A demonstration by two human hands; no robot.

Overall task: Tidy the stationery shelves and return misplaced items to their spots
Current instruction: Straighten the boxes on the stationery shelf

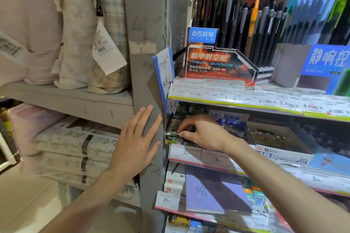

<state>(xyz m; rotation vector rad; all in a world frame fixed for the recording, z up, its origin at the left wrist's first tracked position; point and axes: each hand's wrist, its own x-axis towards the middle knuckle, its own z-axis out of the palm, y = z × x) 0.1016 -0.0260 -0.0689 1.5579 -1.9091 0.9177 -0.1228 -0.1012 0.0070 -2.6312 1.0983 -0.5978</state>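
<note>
Leftmost, left hand [135, 143] lay flat w/ fingers spread on the grey shelf post [149, 73], pointing 1 o'clock. Right hand [200, 132] reached toward 10 o'clock, pinching a dark box [173, 137] at middle shelf's left end; long axis unclear.

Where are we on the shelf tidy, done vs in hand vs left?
Done: the pens on the top shelf stand upright in their display. In hand: the right hand pinches at the edge of a small dark box at the left end of the second shelf; what it grips is too small to tell. The left hand lies flat and open on the grey post. Left: the lower shelves, with the purple notebook, look untouched.
</note>
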